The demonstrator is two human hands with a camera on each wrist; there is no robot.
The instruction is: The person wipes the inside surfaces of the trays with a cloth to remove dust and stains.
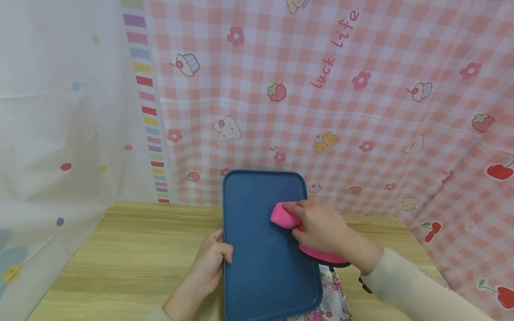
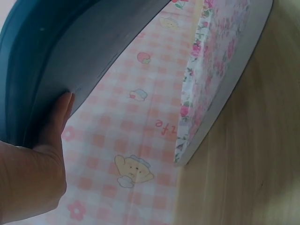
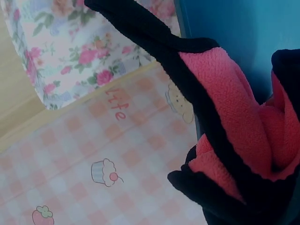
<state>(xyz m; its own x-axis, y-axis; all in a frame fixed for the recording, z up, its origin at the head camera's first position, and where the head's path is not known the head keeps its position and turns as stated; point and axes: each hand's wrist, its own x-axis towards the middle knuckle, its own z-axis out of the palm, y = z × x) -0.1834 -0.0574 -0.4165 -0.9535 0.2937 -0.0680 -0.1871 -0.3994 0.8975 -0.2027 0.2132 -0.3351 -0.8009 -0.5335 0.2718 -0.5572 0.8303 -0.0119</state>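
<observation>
A dark blue rectangular tray [image 1: 265, 258] is held tilted up at the middle of the table. My left hand [image 1: 209, 258] grips its left rim, the thumb on the front side; the left wrist view shows fingers [image 2: 61, 112] against the tray's underside [image 2: 89, 51]. In my right hand [image 1: 321, 225] is a bunched pink cloth [image 1: 284, 216] with black edging, pressed on the tray's face right of the middle. The right wrist view shows the cloth's folds [image 3: 229, 98] hanging over the tray's edge, with my right fingers hidden there.
Behind the tray stands a flower-patterned block [image 2: 211, 65] on the wooden table [image 1: 140, 249]; its kind is unclear. A pink checked curtain [image 1: 249, 67] hangs at the back and right, a white dotted one [image 1: 88, 133] at the left. A small black piece [image 1: 365, 285] shows below the right sleeve.
</observation>
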